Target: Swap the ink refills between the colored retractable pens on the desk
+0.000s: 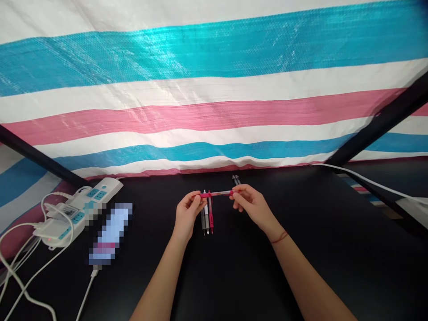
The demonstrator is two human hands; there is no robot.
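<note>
Between my two hands a pink pen [219, 193] with a clear middle is held level above the black table. My left hand [187, 214] pinches its pink left end. The other end sits between the fingertips of my right hand [251, 203]. Just below the held pen, beside my left fingers, a grey pen [203, 220], a white pen [206, 218] and another pink pen [211, 220] lie side by side, their upper parts partly hidden. Behind my right hand a dark pen-like item [236, 179] shows only in part.
A white power strip [96, 198] with plugs and cables stands at the left. Next to it lies a pixelated phone [110, 234] with a white cable [86, 290]. A striped tarp [214, 116] hangs behind the black table [230, 267]. Another white cable [368, 174] crosses the right side.
</note>
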